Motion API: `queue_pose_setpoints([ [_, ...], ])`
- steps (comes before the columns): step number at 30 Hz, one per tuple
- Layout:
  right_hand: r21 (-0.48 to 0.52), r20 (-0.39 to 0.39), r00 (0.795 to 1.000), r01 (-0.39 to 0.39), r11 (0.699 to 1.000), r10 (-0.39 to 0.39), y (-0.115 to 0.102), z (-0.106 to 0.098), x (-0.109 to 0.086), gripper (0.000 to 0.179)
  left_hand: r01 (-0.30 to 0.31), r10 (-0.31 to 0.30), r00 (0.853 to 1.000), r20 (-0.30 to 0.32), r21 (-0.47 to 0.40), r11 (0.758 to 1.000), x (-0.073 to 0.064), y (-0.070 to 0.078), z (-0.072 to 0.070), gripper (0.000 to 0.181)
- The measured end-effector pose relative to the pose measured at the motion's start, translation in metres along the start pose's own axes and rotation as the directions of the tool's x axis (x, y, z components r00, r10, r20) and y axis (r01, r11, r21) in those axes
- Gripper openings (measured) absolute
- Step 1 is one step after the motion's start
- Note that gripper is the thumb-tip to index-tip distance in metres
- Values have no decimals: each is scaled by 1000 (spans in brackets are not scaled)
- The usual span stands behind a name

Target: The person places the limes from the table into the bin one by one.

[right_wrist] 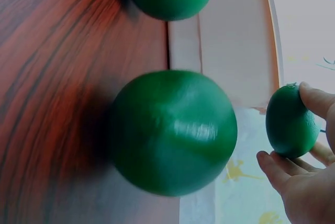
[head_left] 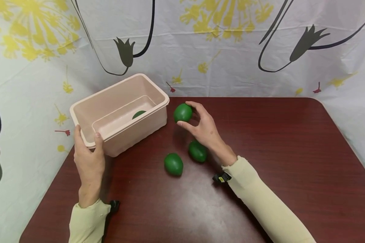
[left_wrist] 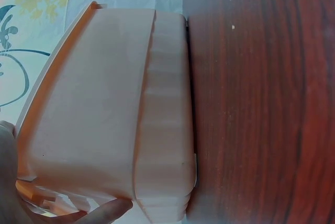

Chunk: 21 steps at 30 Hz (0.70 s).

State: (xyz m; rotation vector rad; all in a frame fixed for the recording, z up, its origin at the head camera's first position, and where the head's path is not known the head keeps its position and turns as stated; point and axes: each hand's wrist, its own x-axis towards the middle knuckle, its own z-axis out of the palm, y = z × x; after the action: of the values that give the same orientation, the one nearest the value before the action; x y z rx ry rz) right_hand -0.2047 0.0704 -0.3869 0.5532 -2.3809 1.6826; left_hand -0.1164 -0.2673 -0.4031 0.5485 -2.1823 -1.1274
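My right hand (head_left: 205, 130) pinches a green lime (head_left: 183, 113) between thumb and fingers, above the table and just right of the bin. In the right wrist view that lime (right_wrist: 288, 122) shows at the right edge. A beige plastic bin (head_left: 140, 132) sits at the table's back left, and my left hand (head_left: 89, 165) grips its near left corner at the rim. Inside it one lime (head_left: 138, 114) shows partly, the rest hidden by the front wall. Two more limes lie on the table below my right hand, one lime (head_left: 173, 164) left of the other lime (head_left: 197, 151).
The dark red wood table (head_left: 276, 141) carries all of this. Behind it and along the left hangs a white cloth (head_left: 231, 67) with yellow and grey flower prints. Dark straps with small devices (head_left: 222, 177) sit at both wrists.
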Motion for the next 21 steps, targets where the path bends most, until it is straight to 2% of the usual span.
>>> queue_pose_setpoints([
  [10, 12, 7, 1000, 12, 1000, -12, -3, 7, 1, 73, 1, -1, 1000, -1, -5, 1000, 0, 1, 0, 71],
  [21, 46, -48, 998, 52, 998, -50, -7, 12, 3, 72, 2, -2, 1000, -5, -13, 1000, -1, 0, 0, 71],
])
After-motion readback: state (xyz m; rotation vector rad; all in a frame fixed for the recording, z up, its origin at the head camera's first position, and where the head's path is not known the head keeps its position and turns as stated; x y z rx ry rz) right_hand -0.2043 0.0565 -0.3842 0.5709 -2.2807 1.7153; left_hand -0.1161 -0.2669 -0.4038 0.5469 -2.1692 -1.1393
